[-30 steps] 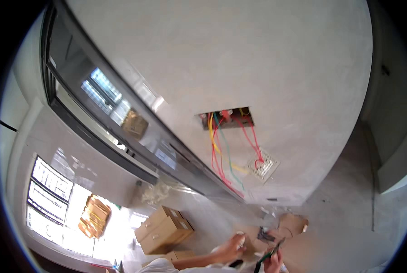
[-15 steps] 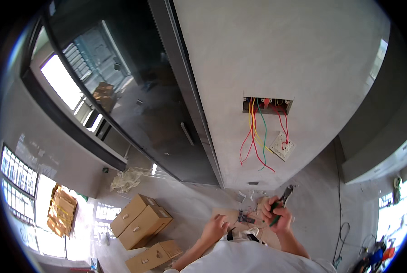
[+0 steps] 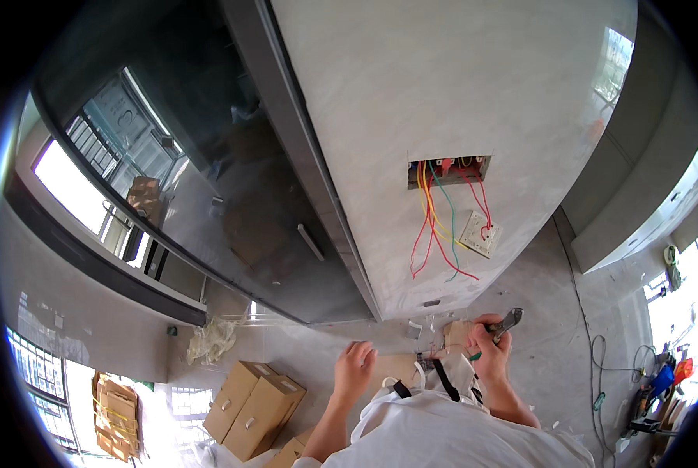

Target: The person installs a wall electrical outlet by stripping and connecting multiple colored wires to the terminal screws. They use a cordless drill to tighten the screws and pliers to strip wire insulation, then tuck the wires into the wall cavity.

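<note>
My right hand [image 3: 492,360] is wrapped round a pair of pliers [image 3: 509,321] with a dark metal head and green handles, below the wall's lower edge. To the left, my left hand [image 3: 354,370] is raised with nothing visible in it, its fingers loosely bent and the thumb apart. Ahead and above both hands, a rectangular wall box [image 3: 473,179] lets out red, yellow and green wires [image 3: 436,234] that hang loose down the wall. A white socket or switch plate [image 3: 481,235] dangles from red wires at the right of the bundle.
A dark glass door [image 3: 271,226] stands left of the pale wall [image 3: 442,78]. Cardboard boxes [image 3: 251,405] sit on the floor at the lower left, near crumpled plastic sheeting [image 3: 212,341]. A black cable [image 3: 594,366] runs along the right floor towards piled tools [image 3: 657,402].
My view has shifted. The left hand has risen and moved slightly left; the pliers in my right hand have tipped to the right and my right hand has turned.
</note>
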Demonstrator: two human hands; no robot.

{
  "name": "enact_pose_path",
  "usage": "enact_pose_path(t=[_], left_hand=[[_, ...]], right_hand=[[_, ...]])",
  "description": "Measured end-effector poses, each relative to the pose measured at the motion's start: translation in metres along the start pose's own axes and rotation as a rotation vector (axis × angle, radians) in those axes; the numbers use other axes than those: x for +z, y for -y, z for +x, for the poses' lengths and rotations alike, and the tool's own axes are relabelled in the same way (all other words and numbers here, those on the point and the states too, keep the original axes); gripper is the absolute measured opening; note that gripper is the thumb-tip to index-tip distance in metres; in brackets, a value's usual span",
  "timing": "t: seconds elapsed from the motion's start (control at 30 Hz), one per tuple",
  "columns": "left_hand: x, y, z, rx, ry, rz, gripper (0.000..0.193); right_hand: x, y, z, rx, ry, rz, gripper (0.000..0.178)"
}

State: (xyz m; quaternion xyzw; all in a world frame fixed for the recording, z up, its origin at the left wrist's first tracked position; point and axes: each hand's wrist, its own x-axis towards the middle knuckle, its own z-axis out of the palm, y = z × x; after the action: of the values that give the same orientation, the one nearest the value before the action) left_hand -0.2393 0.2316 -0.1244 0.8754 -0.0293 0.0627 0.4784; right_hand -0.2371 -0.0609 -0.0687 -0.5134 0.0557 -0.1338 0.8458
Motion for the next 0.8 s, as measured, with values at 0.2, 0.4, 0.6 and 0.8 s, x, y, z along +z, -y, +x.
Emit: enact_pose_path(t=[0.2, 0.4, 0.6, 0.8], left_hand=[[0.007, -0.040, 0.051, 0.275, -0.110, 0.100, 0.020], [0.054, -0.112, 0.088, 0.318, -0.262, 0.097, 0.017], [0.106, -0.166, 0.059, 0.347, -0.333, 0.069, 0.013], [0.092, -0.141, 0.019, 0.216, -0.447, 0.187, 0.011]], right_hand=[[-0.043, 0.007, 0.026, -0.184, -0.066, -0.199, 0.011], [-0.103, -0.006, 0.072, -0.157, 0.075, -0.147, 0.010], [-0.137, -0.028, 0.122, -0.020, 0.391, -0.168, 0.011], [-0.134, -0.038, 0.155, -0.433, 0.604, -0.459, 0.013]])
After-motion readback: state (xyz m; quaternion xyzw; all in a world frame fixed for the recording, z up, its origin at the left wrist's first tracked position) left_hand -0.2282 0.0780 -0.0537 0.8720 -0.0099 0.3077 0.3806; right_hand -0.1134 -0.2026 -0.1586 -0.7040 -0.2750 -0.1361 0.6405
